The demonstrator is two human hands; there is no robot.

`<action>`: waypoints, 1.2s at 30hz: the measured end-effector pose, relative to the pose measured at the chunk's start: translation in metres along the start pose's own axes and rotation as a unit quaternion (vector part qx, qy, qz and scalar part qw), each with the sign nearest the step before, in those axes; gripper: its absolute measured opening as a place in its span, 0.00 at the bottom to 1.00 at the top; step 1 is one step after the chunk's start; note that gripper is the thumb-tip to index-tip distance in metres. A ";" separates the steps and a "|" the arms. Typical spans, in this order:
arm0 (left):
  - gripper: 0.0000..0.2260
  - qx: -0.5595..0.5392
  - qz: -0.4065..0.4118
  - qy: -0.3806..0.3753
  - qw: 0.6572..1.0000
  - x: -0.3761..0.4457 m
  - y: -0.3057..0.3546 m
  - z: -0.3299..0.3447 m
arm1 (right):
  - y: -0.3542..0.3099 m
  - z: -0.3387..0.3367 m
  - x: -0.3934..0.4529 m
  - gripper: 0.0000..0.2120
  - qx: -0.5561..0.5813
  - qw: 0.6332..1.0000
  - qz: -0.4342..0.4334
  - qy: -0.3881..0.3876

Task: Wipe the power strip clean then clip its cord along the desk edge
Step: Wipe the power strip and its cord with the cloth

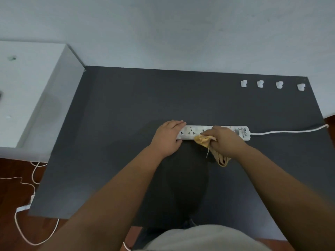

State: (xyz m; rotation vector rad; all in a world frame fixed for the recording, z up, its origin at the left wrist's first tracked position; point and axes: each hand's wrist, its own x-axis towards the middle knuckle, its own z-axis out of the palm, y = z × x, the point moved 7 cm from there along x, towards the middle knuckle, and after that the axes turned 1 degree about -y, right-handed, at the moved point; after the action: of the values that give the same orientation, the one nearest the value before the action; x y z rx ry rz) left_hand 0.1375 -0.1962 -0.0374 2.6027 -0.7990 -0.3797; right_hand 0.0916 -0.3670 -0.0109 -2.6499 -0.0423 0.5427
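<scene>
A long white power strip (194, 132) lies across the middle of the dark grey desk (126, 105). My left hand (167, 137) grips its left end, fingers over the far edge and thumb at the near edge. My right hand (223, 140) presses a bunched yellow cloth (204, 140) onto the strip's middle; a tail of the cloth hangs below my palm. The strip's white cord (290, 130) runs right and off the desk's right edge. Several white cable clips (260, 83) sit in a row near the desk's far right edge.
A white cabinet (27, 91) stands against the desk's left side. White cables (23, 187) trail over the wooden floor at lower left. A pale wall (181, 33) runs behind the desk.
</scene>
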 end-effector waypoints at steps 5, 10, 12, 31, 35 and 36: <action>0.26 -0.006 0.015 -0.012 1.000 0.008 0.028 0.015 | 0.042 -0.014 -0.006 0.19 0.001 0.985 0.143 0.098; 0.27 -0.009 0.005 -0.024 1.000 0.014 0.033 0.020 | 0.032 -0.017 -0.008 0.18 -0.006 0.996 0.029 0.086; 0.27 -0.005 -0.002 -0.025 1.000 0.016 0.034 0.018 | 0.056 -0.034 -0.012 0.19 -0.006 0.977 0.117 0.179; 0.31 -0.066 -0.009 -0.047 0.997 0.023 0.037 0.027 | 0.040 -0.013 -0.007 0.19 0.036 0.985 0.076 0.149; 0.30 -0.078 -0.006 -0.028 0.997 0.024 0.033 0.030 | 0.004 0.015 -0.006 0.20 -0.063 0.997 -0.036 0.004; 0.30 -0.078 -0.008 -0.028 0.997 0.024 0.031 0.031 | 0.003 0.016 -0.009 0.20 -0.063 0.996 -0.058 -0.019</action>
State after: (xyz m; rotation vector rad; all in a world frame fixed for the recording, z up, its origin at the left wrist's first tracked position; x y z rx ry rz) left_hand 0.1304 -0.2424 -0.0541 2.4644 -0.7353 -0.5011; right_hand 0.0770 -0.3639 -0.0223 -2.7381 -0.2488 0.5681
